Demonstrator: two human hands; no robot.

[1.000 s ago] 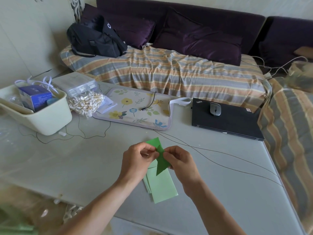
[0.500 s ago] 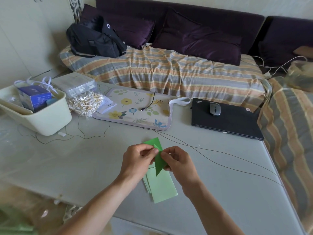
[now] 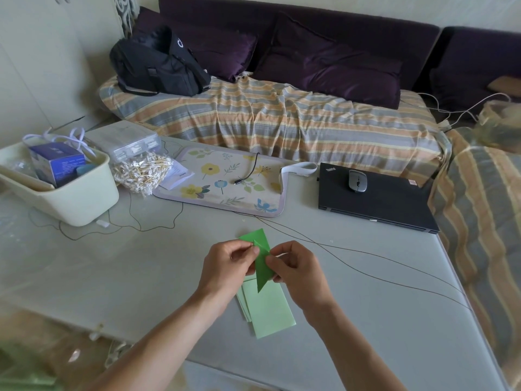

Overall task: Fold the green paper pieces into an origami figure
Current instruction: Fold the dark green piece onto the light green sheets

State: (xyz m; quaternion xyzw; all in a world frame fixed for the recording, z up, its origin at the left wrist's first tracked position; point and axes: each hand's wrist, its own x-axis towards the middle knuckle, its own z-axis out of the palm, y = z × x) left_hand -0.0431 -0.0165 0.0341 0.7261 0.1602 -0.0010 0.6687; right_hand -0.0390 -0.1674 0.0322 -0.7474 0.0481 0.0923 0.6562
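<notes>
Over on the left, a cream bin [image 3: 70,201] is sitting on the grey surface [image 3: 146,272] with a blue box [image 3: 56,162] inside it. Next to it a bag of cotton swabs [image 3: 141,172] is lying just beside a flowery mat [image 3: 225,184].

In the middle, the person is holding a dark green folded piece [image 3: 263,263] up above the surface. The left hand [image 3: 225,273] is pinching its top left part between thumb and fingers. The right hand [image 3: 298,273] is pinching its right edge the same way. The piece is pointing down like an arrow tip. Under the hands, a small stack of light green papers [image 3: 267,311] is lying flat on the surface, not yet folded.

I think the person is working on a small fold near the top of the dark piece. Next, it looks like the flap needs pressing down flat with a fingertip, with the other hand holding the paper steady so it does not slip.

On the right, a black laptop [image 3: 375,204] is lying closed with a grey mouse [image 3: 357,180] on top.
</notes>
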